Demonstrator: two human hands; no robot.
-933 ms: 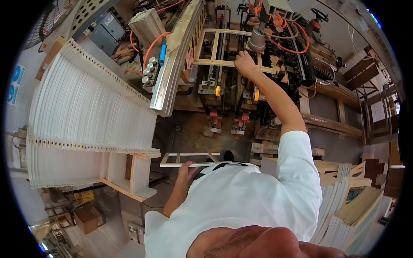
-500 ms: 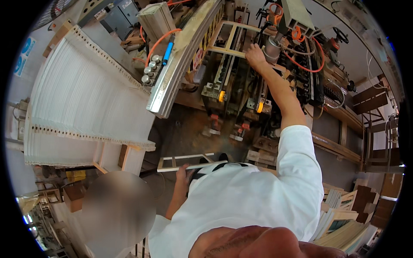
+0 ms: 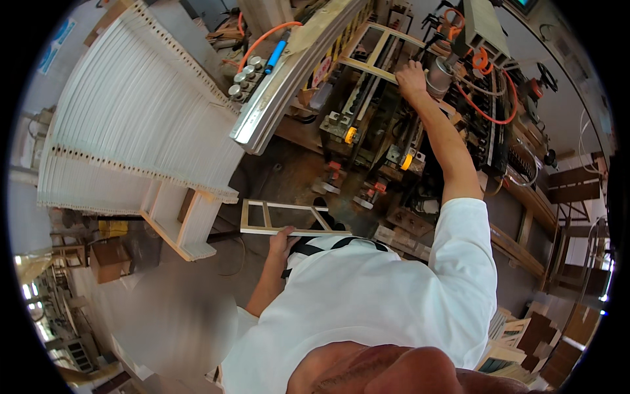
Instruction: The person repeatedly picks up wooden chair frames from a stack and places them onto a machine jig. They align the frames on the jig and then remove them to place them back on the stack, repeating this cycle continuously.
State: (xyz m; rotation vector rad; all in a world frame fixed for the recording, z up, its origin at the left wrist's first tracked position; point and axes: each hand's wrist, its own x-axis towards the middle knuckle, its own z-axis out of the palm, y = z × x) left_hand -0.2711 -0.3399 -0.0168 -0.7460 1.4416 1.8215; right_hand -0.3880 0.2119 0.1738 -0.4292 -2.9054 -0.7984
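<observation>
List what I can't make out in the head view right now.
All in the head view:
What the right hand is touching: hidden by the hand itself.
Right part of the frame on the machine: hidden by that hand and the metal cylinder.
Underside of the handheld frame: faces away.
Top of the grey beam: cut off by the upper edge.
Lower left: covered by a blurred patch.

Across the 2 dark machine rails (image 3: 357, 98) lies 1 pale wooden frame (image 3: 378, 50)
</observation>
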